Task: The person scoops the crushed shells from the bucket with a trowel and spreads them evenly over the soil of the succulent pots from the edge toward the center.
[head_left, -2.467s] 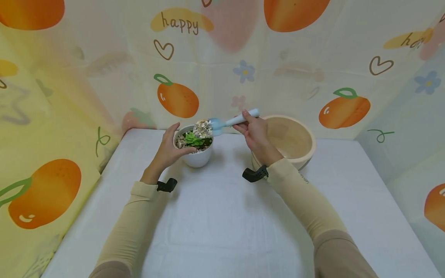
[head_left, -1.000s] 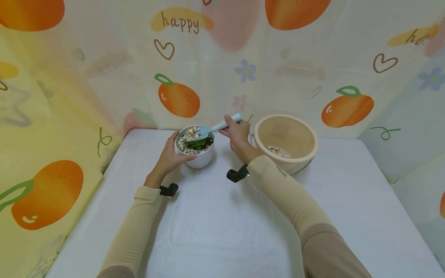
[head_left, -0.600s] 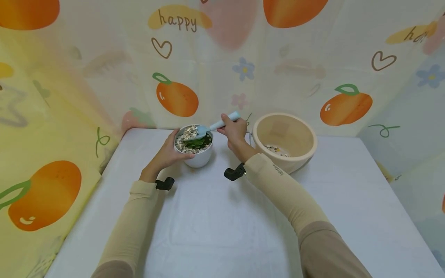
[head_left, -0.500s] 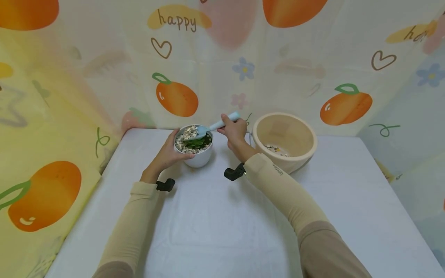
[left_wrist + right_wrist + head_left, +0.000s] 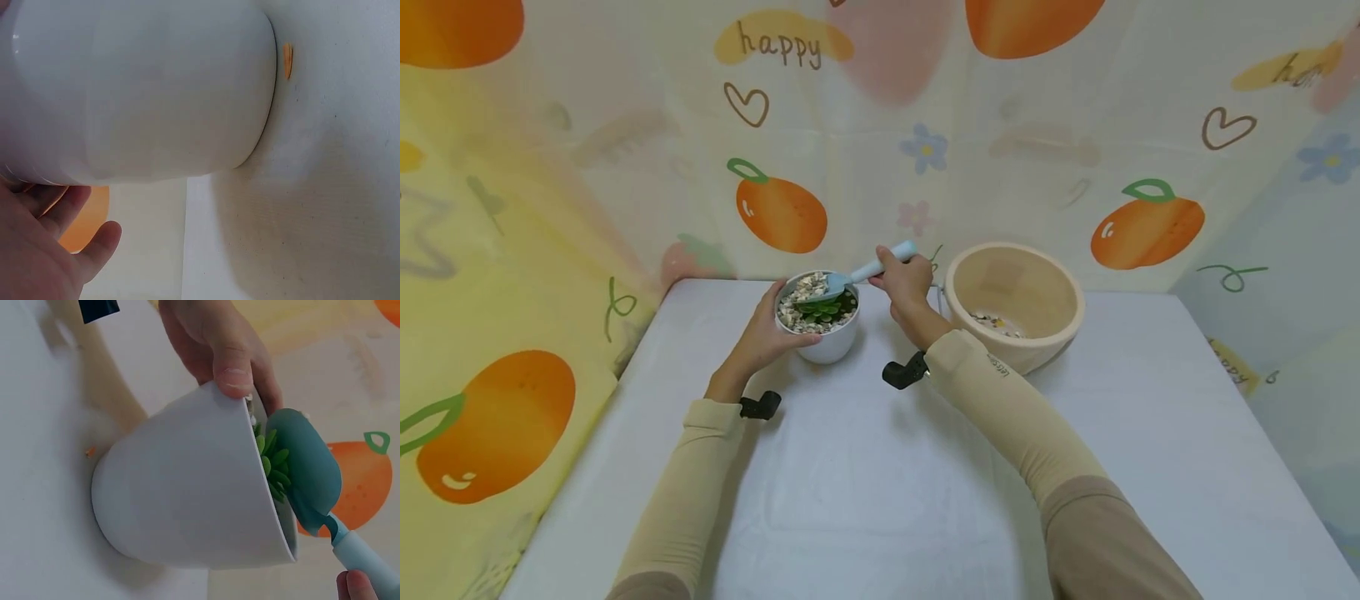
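Observation:
A white flower pot [image 5: 829,347] stands on the table, holding a green succulent [image 5: 824,311] among pale stone chips [image 5: 801,313]. My left hand [image 5: 760,337] grips the pot's rim from the left, its thumb along the near side. My right hand [image 5: 908,287] holds a light blue trowel [image 5: 874,268] by the handle. The trowel's blade [image 5: 306,469] is tilted over the pot's opening, close above the succulent, and hides part of the leaves. In the right wrist view, the left thumb [image 5: 233,372] presses on the pot near its rim.
A large beige pot [image 5: 1015,353] stands to the right of my right hand, with a few chips on its bottom. A small orange fleck [image 5: 287,60] lies on the white tablecloth [image 5: 865,492] beside the white pot. Behind rises a fruit-printed backdrop [image 5: 850,183].
The trowel, earlier heaped with stone chips, has moved left and tipped; chips now lie higher at the succulent's left. My left hand stays on the pot. The last half second shows hardly any movement.

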A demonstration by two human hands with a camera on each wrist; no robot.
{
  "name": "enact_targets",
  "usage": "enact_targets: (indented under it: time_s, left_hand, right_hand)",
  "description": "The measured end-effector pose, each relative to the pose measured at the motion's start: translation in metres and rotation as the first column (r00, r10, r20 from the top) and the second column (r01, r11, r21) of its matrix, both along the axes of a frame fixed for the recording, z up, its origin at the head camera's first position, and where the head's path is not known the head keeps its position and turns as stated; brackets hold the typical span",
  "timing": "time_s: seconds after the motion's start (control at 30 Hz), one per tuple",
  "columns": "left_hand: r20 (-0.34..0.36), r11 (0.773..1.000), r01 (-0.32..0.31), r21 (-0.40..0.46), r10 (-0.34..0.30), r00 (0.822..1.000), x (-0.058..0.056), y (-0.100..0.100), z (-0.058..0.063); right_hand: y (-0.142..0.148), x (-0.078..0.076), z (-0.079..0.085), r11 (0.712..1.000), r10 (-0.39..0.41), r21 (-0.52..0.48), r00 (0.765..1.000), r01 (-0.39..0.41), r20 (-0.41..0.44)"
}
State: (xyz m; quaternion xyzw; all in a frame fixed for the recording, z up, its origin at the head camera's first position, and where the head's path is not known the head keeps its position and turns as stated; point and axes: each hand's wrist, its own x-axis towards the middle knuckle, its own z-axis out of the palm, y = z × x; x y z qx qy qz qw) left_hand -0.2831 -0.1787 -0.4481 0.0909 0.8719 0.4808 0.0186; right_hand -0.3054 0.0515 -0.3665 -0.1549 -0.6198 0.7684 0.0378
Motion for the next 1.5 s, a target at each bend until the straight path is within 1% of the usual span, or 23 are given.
enact_targets:
  time_s: [0.17, 0.27, 0.43, 0.6, 0.63, 0.73, 0.83, 0.87, 1.03, 1.23, 1.37, 1.5]
  left_hand:
    - [-0.008, 1.0, -0.023, -0.006, 0.023, 1.0, 0.0045, 0.0049, -0.0006]
    - [-0.003, 0.999, -0.039, -0.036, 0.039, 0.999, 0.0067, 0.0054, 0.0]
    - [0.028, 0.998, -0.02, -0.067, 0.022, 0.999, 0.0053, 0.0006, 0.002]
    - [0.078, 1.0, 0.03, -0.01, -0.029, 0.997, 0.0, -0.0036, 0.0009]
    - [0.087, 0.999, 0.036, 0.007, -0.036, 0.996, 0.002, -0.0021, 0.0048]
    - [0.085, 0.999, 0.031, 0.034, -0.034, 0.996, 0.0012, -0.0011, 0.0027]
    - [0.076, 0.999, 0.027, 0.026, -0.029, 0.997, 0.0011, -0.0007, 0.0018]
    - [0.07, 1.0, 0.024, 0.021, -0.025, 0.997, -0.0017, -0.0024, -0.0028]
    - [0.062, 1.0, 0.023, 0.013, -0.024, 0.998, -0.0018, -0.0037, -0.0015]
    - [0.028, 1.0, 0.005, 0.021, -0.005, 1.0, 0.002, 0.0002, -0.0021]
    - [0.021, 1.0, -0.01, -0.009, 0.011, 1.0, 0.0067, 0.0014, -0.0003]
    - [0.035, 0.999, -0.01, -0.045, 0.012, 0.999, 0.0076, -0.0005, 0.0028]
  right_hand:
    - [0.002, -0.0008, -0.0011, 1.0, -0.014, 0.012, 1.0, 0.014, -0.01]
    - [0.0013, -0.0009, -0.0023, 1.0, -0.014, 0.02, 1.0, 0.014, -0.015]
    - [-0.0018, -0.0008, -0.0039, 0.999, -0.015, 0.048, 0.999, 0.017, -0.042]
    - [-0.0054, -0.0009, -0.0052, 0.994, -0.019, 0.104, 0.996, 0.028, -0.082]
    - [-0.0058, -0.0009, -0.0052, 0.993, -0.021, 0.118, 0.996, 0.031, -0.09]
    - [-0.0052, -0.0008, -0.0044, 0.987, -0.016, 0.16, 0.993, 0.034, -0.113]
    - [-0.0049, 0.0004, -0.0026, 0.979, -0.006, 0.199, 0.989, 0.036, -0.147]
    - [-0.005, 0.0009, -0.0021, 0.976, -0.001, 0.215, 0.988, 0.035, -0.157]
    - [-0.0076, 0.0027, -0.0012, 0.958, 0.017, 0.282, 0.981, 0.04, -0.195]
    - [-0.006, 0.0043, -0.0024, 0.966, -0.001, 0.255, 0.981, 0.05, -0.192]
    - [-0.0049, 0.0052, -0.0043, 0.977, 0.007, 0.212, 0.983, 0.033, -0.183]
    - [-0.0031, 0.0044, -0.0068, 0.984, 0.003, 0.174, 0.986, 0.027, -0.17]
